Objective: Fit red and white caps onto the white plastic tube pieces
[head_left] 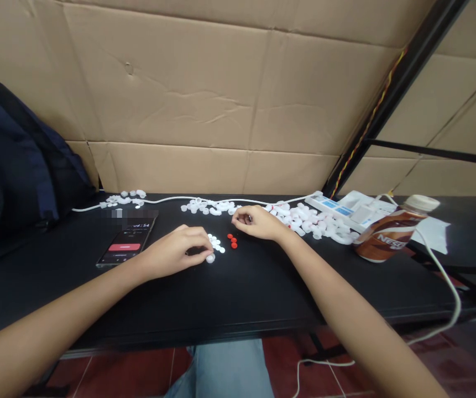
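My left hand (178,250) is low over the black table, thumb and forefinger pinched on a small translucent white cap (210,258). Just beyond those fingertips lies a cluster of small white discs (216,243). Several red discs (233,242) sit to their right, between my two hands. My right hand (258,222) is raised slightly behind the red discs with its fingers curled and thumb pressed in; whatever it may hold is hidden. Behind it are loose translucent pieces (204,207), and to its right spreads a larger heap of white plastic pieces (310,220), a few with red in them.
A phone (127,240) lies left of my left hand. A dark backpack (22,155) stands at the far left. At the right are a brown bottle (391,232), a white power strip (337,210) and papers. A white cable (171,199) runs along the cardboard wall (171,99).
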`<action>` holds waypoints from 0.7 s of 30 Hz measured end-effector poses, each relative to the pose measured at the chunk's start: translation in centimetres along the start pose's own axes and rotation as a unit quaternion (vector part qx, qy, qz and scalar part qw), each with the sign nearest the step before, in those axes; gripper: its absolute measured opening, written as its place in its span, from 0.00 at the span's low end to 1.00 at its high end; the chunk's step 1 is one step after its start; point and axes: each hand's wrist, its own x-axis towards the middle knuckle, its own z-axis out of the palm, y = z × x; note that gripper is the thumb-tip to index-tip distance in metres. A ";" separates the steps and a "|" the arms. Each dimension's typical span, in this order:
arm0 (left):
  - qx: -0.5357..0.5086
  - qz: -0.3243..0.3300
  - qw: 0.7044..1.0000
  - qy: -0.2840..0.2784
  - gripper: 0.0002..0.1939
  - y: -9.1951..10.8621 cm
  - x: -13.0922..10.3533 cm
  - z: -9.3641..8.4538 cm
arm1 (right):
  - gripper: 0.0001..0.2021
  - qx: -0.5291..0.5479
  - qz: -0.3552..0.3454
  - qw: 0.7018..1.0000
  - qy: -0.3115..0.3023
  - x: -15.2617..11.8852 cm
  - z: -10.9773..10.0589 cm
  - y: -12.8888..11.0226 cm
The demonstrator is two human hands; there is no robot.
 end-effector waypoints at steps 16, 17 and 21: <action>0.026 -0.019 0.999 -0.024 0.11 0.4 -0.2 -0.4 | 0.06 -0.043 0.017 0.999 0.028 0.0 -0.3 0.2; 0.030 -0.020 0.999 -0.031 0.11 0.4 -0.2 -0.4 | 0.06 -0.064 0.024 0.997 0.043 0.0 -0.4 0.3; 0.040 -0.018 0.998 -0.051 0.10 0.4 -0.1 -0.1 | 0.06 -0.152 0.055 0.983 0.091 -0.1 -0.8 0.6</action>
